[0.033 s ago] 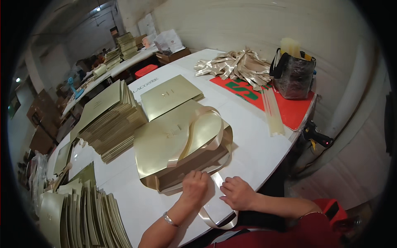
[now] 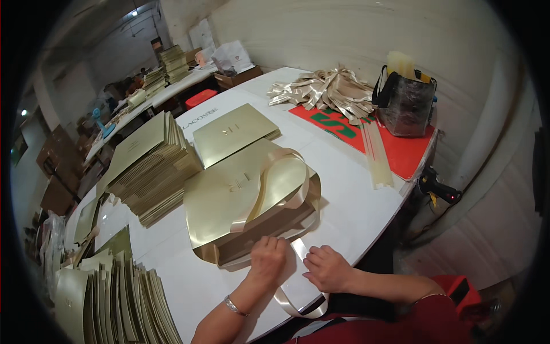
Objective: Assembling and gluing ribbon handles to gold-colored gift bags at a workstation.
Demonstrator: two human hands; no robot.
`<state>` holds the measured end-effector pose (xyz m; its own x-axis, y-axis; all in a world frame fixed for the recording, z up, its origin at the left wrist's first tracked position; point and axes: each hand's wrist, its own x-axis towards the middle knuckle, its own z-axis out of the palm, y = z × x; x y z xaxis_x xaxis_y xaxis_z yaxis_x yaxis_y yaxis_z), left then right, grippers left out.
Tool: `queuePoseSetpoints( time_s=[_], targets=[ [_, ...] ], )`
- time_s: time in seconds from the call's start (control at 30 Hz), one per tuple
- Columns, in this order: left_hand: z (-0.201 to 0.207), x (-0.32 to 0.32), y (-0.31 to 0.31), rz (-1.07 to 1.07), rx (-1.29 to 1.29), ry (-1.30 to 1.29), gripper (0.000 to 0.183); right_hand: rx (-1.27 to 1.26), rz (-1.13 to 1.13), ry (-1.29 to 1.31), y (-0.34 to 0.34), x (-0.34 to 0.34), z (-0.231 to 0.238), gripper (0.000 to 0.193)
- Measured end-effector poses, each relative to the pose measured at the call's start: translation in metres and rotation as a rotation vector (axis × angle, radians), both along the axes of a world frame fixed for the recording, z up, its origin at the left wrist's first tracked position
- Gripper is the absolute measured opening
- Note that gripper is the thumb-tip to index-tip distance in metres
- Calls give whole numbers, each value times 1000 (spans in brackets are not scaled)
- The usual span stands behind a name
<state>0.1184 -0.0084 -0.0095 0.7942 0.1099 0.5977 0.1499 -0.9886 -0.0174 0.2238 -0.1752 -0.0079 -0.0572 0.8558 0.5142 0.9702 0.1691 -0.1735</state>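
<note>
A gold paper bag (image 2: pixel 220 198) lies flat before me, its open mouth toward me. A looped satin ribbon handle (image 2: pixel 298 198) rests across its upper side. At the mouth's near edge my left hand (image 2: pixel 268 261) is closed, knuckles up, hiding what its fingertips pinch. Just to the right, my right hand (image 2: pixel 327 269) is closed on a pale satin ribbon (image 2: pixel 299 249). Part of this ribbon shows between the two hands, and a loop of it hangs below them at the table's edge.
Tall stacks of folded gold bags (image 2: pixel 154 183) stand left, with more upright bags (image 2: pixel 114 298) nearer. Beyond lie a flat gold bag (image 2: pixel 235 132), a ribbon heap (image 2: pixel 329 92), glue sticks (image 2: pixel 376 155) and a dark bag (image 2: pixel 407 109). A glue gun (image 2: pixel 440 189) hangs off the right edge.
Almost nothing differs. The whole view has shifted very slightly; both hands keep their places by the bag's mouth.
</note>
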Motion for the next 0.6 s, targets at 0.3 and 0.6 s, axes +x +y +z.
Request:
queuePoseSetpoints(
  time_s=[0.3,0.6],
  targets=[
    [8,6,-18,228,-331,130,9,26,-445,457,-58,100,4,41],
    [-8,29,-13,7,-523,-136,5,-549,-1338,1241,-247,278,8,44]
  ],
)
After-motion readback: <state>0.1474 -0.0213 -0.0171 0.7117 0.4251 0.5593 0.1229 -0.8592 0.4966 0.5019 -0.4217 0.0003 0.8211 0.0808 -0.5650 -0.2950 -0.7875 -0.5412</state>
